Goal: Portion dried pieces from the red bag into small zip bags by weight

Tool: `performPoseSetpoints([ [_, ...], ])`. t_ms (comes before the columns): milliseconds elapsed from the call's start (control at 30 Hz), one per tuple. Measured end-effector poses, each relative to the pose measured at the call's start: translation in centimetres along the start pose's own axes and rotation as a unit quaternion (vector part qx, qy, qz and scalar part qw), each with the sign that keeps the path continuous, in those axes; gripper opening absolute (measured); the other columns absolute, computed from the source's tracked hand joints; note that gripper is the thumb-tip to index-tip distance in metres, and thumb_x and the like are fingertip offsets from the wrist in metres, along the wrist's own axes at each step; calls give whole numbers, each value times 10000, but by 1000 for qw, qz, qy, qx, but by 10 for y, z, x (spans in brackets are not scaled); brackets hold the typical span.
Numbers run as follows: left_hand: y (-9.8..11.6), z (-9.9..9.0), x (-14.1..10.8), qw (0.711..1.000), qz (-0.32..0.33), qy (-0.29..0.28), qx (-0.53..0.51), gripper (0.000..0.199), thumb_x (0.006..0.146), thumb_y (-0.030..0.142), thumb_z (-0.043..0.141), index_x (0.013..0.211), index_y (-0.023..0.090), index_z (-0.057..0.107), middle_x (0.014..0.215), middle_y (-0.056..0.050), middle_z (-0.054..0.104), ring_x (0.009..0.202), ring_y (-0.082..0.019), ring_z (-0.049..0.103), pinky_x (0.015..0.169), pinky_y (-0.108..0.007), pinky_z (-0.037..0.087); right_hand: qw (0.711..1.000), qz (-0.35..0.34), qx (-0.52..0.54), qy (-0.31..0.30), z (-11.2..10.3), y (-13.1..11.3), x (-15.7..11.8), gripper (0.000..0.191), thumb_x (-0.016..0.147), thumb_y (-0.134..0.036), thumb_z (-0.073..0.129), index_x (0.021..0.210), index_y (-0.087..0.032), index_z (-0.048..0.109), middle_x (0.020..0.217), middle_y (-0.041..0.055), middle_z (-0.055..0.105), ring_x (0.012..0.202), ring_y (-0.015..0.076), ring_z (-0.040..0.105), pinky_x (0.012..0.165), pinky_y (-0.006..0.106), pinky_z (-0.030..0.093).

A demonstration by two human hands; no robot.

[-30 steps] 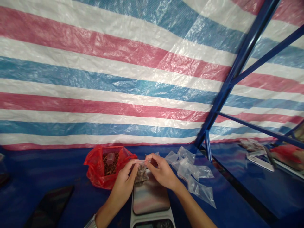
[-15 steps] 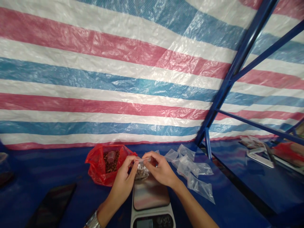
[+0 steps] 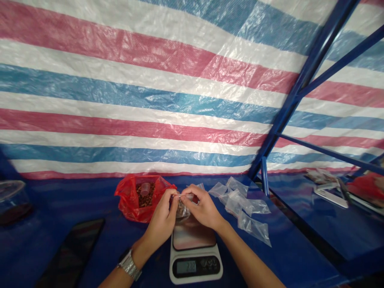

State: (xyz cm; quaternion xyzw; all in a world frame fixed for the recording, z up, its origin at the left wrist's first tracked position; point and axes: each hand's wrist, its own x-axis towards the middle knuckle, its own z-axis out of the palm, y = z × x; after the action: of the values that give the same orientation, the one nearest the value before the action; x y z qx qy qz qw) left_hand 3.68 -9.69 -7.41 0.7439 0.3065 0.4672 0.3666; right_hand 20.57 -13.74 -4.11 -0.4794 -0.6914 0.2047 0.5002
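A small clear zip bag with brownish contents is pinched along its top edge by both hands. My left hand grips the left end of that edge between thumb and fingers. At the other end, my right hand is closed on the same strip. The bag hangs over the far end of a white digital kitchen scale, whose display shows lit digits. Just left of my hands sits an open red plastic bag holding brown pellet-like pieces and a small clear cup.
Several clear zip bags lie scattered to the right. A dark phone and a clear round tub are at the left. Blue metal posts rise at the right, before a striped plastic sheet. A second scale stands beyond.
The view has shifted, so the scale's display and the left wrist's watch show more fully. Both hands keep their pinch on the zip bag's top edge, with the fingers slightly shifted.
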Motion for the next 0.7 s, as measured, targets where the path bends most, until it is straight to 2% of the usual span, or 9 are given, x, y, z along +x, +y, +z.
performPoseSetpoints([
  [167,0,-4,2,1000,12,-15,-5,212,1050,398,482,1058,223,602,1062,-62,663,1054,-220,633,978,-351,477,1000,13,14,12,1,1,1,125,942,-292,649,872,-204,703,823,5,650,745,146,581,691,264,437],
  [267,6,-4,2,999,30,-21,-10,219,1052,381,483,984,223,618,1020,-61,674,1010,-214,640,946,-339,485,999,13,28,9,0,-2,2,139,943,-297,649,852,-203,695,813,1,639,738,143,574,691,262,440],
  [367,12,-6,3,999,30,-6,-29,233,1051,373,492,928,223,619,986,-53,681,986,-205,649,931,-322,489,998,24,52,-1,-2,-4,2,150,947,-347,670,918,-209,719,863,11,662,756,146,572,696,269,437],
  [433,13,-8,5,999,22,16,-39,228,1043,374,514,923,221,633,990,-52,694,1004,-207,657,954,-323,486,997,46,60,3,-3,-2,2,193,938,-400,687,958,-213,730,818,0,641,698,139,526,648,269,409],
  [533,13,-10,7,998,14,38,-45,209,1025,377,551,944,218,660,1011,-52,718,1029,-211,671,974,-322,488,995,69,71,25,-6,1,3,278,922,-486,696,908,-208,716,687,-29,542,611,127,428,575,267,352],
  [700,19,-9,7,998,8,30,-57,243,1029,399,542,1006,219,704,1011,-45,747,1008,-202,692,928,-293,516,985,82,146,35,-10,-1,3,337,895,-527,725,832,-203,658,674,-34,528,621,126,451,585,260,370],
])
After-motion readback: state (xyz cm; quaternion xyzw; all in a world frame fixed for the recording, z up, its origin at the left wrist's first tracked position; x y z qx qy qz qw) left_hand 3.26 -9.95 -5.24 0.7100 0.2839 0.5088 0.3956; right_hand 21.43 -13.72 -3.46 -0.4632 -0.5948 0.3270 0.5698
